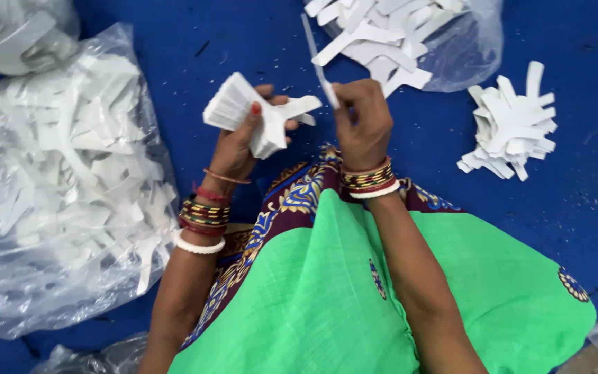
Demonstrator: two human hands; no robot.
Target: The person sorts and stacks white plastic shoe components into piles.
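Observation:
My left hand (243,142) grips a thick stack of white cut-out paper pieces (243,111), thumb pressed across its middle, its narrow ends fanning toward the right. My right hand (363,125) pinches one thin white paper strip (316,59) that sticks up and away from the fingers, close beside the stack's right end. Both wrists wear coloured bangles. My green and maroon patterned cloth (327,284) covers my lap below the hands.
A large clear plastic bag of white cut pieces (57,187) lies on the left of the blue floor sheet (576,208). Another open plastic bag of pieces (410,34) sits at the top. A loose pile of sorted white pieces (513,125) rests at right.

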